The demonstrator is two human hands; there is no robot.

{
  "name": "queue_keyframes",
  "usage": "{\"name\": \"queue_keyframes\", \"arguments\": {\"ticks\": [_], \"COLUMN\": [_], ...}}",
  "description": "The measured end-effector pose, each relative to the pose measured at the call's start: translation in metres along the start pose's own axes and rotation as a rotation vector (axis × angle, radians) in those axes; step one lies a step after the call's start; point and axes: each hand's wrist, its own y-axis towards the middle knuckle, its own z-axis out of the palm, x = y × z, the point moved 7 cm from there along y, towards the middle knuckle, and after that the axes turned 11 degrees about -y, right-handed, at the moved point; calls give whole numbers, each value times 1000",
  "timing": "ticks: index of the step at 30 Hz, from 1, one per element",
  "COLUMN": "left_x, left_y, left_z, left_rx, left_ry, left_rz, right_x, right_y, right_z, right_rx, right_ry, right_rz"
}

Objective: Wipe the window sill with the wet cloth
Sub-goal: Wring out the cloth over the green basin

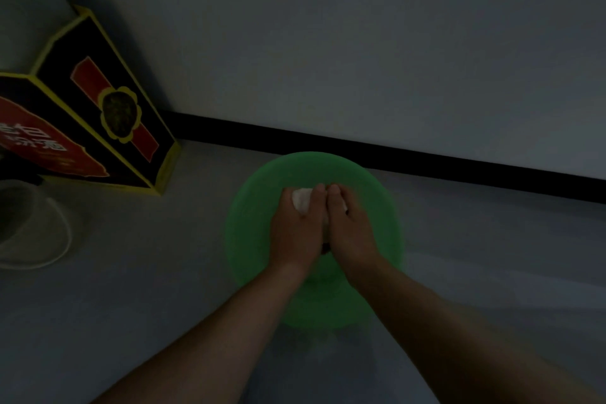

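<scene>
The light is dim and the picture soft. A round green basin stands on the grey floor, just below the middle of the view toward 6 o'clock. Over the basin the two hands meet, knuckles side by side. The left hand has its fingers curled down round a white cloth, a bunched fold of which shows beyond its fingers at the basin's 12 o'clock side. The right hand presses against the left, and its fingers also curl over the cloth, a pale bit of which peeps out at its far edge. Both forearms come in from 6 o'clock. A black skirting strip runs along the foot of the wall from the middle out toward 3 o'clock. At 9 to 10 o'clock stands a black carton with yellow edges and red labels, and at 8 o'clock, just beside it, a clear round container.
</scene>
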Motion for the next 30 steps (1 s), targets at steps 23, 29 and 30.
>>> {"name": "queue_keyframes", "arguments": {"ticks": [23, 29, 30], "left_x": [21, 1, -12], "left_y": [12, 28, 26], "left_z": [-2, -24, -28], "left_rx": [180, 193, 207], "left_ry": [10, -38, -66], "left_rz": [-55, -265, -290], "right_x": [0, 3, 7], "right_y": [1, -13, -17], "right_z": [12, -2, -5], "right_rx": [22, 145, 150], "right_ry": [-48, 79, 117], "right_rz": [-85, 196, 254]}}
